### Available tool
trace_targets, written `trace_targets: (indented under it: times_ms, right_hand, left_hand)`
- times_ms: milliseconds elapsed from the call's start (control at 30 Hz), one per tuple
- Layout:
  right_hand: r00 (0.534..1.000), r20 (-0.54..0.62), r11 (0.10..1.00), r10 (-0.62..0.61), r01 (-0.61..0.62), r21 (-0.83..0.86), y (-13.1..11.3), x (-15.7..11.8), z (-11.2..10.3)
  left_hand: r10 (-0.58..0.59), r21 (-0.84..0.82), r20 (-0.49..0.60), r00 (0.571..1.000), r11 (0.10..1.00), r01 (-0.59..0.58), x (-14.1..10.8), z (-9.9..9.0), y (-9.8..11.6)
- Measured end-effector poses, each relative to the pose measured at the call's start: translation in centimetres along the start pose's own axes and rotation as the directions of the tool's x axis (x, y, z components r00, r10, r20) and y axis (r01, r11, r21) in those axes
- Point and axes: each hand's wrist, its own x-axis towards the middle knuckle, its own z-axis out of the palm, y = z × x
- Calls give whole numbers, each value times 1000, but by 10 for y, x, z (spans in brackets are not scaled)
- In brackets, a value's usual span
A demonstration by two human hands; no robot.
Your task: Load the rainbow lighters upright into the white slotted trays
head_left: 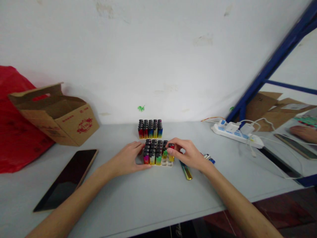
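A white tray stands on the grey table, with several upright lighters in its slots and a few bare slots at its front right. My left hand is at the tray's left side, thumb near the front edge and fingers at the side, steadying or touching it. Between the thumb and fingers of my right hand is a red and yellow lighter, upright over the tray's right side. Behind stands a second block of lighters. Loose lighters lie right of the tray, partly under my right hand.
On the left are an open cardboard box, a red bag and a dark tablet. To the right, a white power strip with cables lies near a blue frame. A person's hand shows at the far right.
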Motion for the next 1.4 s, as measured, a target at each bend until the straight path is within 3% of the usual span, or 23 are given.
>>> trace_targets:
  times_ms: [167,600,1400]
  right_hand:
    - [999,46,1000,4,-5,29,5,0,6]
    - [999,36,999,30,-31,42,5,-1,11]
    - [999,41,1000,-1,2,-20,12,1,7]
  left_hand:
    - [-2,1,15,1000,1000,2,1,0,0]
    - [-4,12,1,1000,1000,4,0,-1,1]
    - [-7,-11,-5,1000,1000,7,1,-2,0]
